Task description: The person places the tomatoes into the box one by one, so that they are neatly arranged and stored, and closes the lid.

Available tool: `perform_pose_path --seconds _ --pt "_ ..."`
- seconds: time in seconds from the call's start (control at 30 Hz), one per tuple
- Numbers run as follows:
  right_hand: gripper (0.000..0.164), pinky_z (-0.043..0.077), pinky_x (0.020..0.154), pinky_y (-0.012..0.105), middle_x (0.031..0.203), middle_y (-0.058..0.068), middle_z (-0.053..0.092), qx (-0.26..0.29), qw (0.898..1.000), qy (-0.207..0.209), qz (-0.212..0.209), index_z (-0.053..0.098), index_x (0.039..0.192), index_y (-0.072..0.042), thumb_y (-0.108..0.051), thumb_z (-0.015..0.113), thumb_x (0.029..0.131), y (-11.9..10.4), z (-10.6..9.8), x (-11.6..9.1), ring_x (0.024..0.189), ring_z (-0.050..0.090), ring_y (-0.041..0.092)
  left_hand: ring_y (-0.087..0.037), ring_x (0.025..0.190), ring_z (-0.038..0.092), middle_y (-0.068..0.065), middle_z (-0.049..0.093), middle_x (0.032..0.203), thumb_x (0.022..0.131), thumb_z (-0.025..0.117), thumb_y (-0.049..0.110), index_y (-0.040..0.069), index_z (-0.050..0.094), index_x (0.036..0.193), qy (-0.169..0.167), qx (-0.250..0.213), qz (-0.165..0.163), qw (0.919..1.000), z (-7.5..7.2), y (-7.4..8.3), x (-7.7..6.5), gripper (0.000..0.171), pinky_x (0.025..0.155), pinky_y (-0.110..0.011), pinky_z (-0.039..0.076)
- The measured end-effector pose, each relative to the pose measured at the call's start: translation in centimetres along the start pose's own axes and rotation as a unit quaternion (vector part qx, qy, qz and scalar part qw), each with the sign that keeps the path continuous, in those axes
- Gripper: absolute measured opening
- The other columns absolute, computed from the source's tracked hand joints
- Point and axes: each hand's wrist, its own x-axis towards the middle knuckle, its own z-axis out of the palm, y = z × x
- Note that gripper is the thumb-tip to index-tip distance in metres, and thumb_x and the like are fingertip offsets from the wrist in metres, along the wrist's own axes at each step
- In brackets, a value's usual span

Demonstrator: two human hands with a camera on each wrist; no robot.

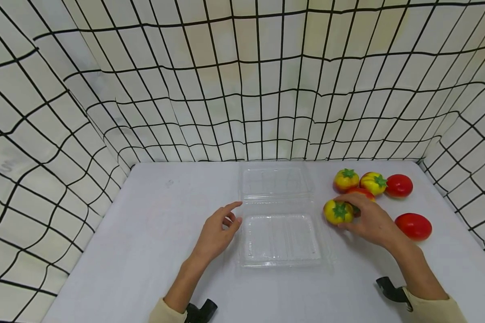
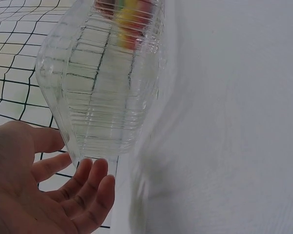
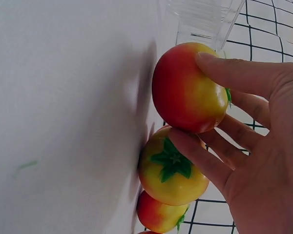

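My right hand (image 1: 369,220) grips a yellow-and-red tomato (image 1: 337,212) with a green star-shaped top, thumb and fingers on its sides. The right wrist view shows the same tomato (image 3: 178,87) close up; whether it touches the table is unclear. Another tomato (image 3: 158,183) sits right by the fingers, partly covered by the hand in the head view. To the left, a clear plastic clamshell box (image 1: 280,264) lies with its lid (image 1: 276,179) folded back. My left hand (image 1: 219,233) is beside the box's left edge, fingers loosely bent and holding nothing; contact is hard to tell.
Behind the right hand are a yellow-red tomato (image 1: 346,180), a yellower one (image 1: 372,183) and a plain red one (image 1: 399,185). Another red one (image 1: 413,226) lies right of the wrist. Black netting (image 1: 258,94) over white panels encloses the white table (image 1: 153,233).
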Motion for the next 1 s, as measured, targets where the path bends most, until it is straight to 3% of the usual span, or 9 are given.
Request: perform_pose_path --seconds 0.33,0.43,0.53,0.6,0.67,0.9,1.0 --pt "0.075 0.048 0.107 0.068 0.141 0.017 0.056 0.019 0.999 0.035 -0.019 0.058 0.142 -0.012 -0.008 0.092 0.075 -0.2 -0.2 0.2 0.132 0.049 0.040 -0.016 0.089 0.065 -0.004 0.064 0.101 0.099 0.069 0.017 0.019 0.062 0.145 -0.001 -0.027 -0.008 0.9996 -0.1 0.0 0.1 0.046 0.066 -0.023 0.052" --pt "0.078 0.050 0.106 0.064 0.141 0.015 0.055 0.023 0.998 0.052 -0.026 0.056 0.144 -0.012 -0.007 0.092 0.075 -0.2 -0.2 0.2 0.131 0.050 0.038 -0.016 0.088 0.065 -0.005 0.065 0.101 0.098 0.070 0.017 0.019 0.062 0.144 -0.003 -0.033 -0.013 0.9994 -0.1 0.1 0.1 0.047 0.065 -0.023 0.052" --pt "0.081 0.053 0.109 0.026 0.140 0.014 0.057 0.029 0.997 0.068 -0.024 0.053 0.147 -0.011 -0.009 0.092 0.076 -0.1 -0.2 0.2 0.131 0.052 0.036 -0.016 0.088 0.065 -0.005 0.065 0.101 0.098 0.070 0.017 0.018 0.061 0.145 -0.004 -0.038 -0.017 0.9991 -0.2 0.2 0.1 0.047 0.064 -0.024 0.052" --pt "0.082 0.041 0.104 0.004 0.140 0.015 0.059 0.039 0.996 0.078 -0.022 0.051 0.148 -0.010 -0.011 0.092 0.076 -0.2 -0.2 0.3 0.132 0.053 0.037 -0.015 0.088 0.064 -0.005 0.066 0.101 0.098 0.071 0.017 0.018 0.061 0.145 -0.005 -0.043 -0.018 0.9989 -0.2 0.2 0.1 0.048 0.064 -0.023 0.052" --pt "0.083 0.025 0.096 -0.007 0.141 0.017 0.059 0.053 0.995 0.085 -0.019 0.050 0.149 -0.009 -0.012 0.091 0.077 -0.4 -0.3 0.4 0.133 0.054 0.038 -0.015 0.087 0.064 -0.005 0.066 0.101 0.098 0.071 0.016 0.018 0.062 0.144 -0.005 -0.047 -0.019 0.9987 -0.3 0.3 0.1 0.048 0.063 -0.023 0.052" --pt "0.081 0.046 0.087 0.002 0.143 0.020 0.057 0.101 0.992 0.079 -0.008 0.047 0.152 -0.010 -0.012 0.088 0.081 -1.1 -0.5 0.5 0.130 0.055 0.038 -0.014 0.086 0.064 -0.006 0.066 0.100 0.097 0.070 0.015 0.016 0.062 0.143 -0.008 -0.055 -0.012 0.9984 -0.2 0.1 0.1 0.047 0.061 -0.022 0.051" --pt "0.082 0.048 0.085 0.003 0.144 0.021 0.055 0.132 0.989 0.068 0.002 0.046 0.153 -0.012 -0.014 0.088 0.083 -1.3 -0.6 0.5 0.130 0.053 0.038 -0.014 0.086 0.064 -0.006 0.066 0.100 0.098 0.070 0.014 0.015 0.062 0.143 -0.008 -0.053 -0.007 0.9986 -0.2 0.1 0.1 0.046 0.061 -0.022 0.050"
